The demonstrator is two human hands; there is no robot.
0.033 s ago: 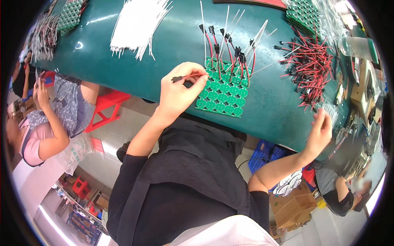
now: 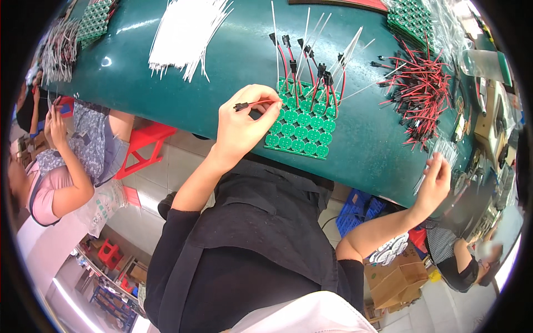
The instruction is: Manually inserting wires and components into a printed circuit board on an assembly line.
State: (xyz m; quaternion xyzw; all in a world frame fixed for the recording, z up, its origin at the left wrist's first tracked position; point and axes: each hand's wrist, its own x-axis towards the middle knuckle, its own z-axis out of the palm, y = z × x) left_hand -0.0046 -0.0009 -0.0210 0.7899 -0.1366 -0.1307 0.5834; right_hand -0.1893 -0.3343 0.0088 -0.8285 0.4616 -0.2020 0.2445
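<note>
Just left of the green panel (image 2: pixel 300 132), our left hand (image 2: pixel 239 125) pinches a red-black lead (image 2: pixel 256 103) — seemingly positioning it, wanting steadiness next; right of the panel, by thin wires (image 2: pixel 447 152), our right hand's (image 2: pixel 435 186) grip is unclear.

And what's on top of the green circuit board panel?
On the green panel, red-and-black wires with black connectors and thin white strips stand over the far rows. Whatever the left hand covers can't be seen.
</note>
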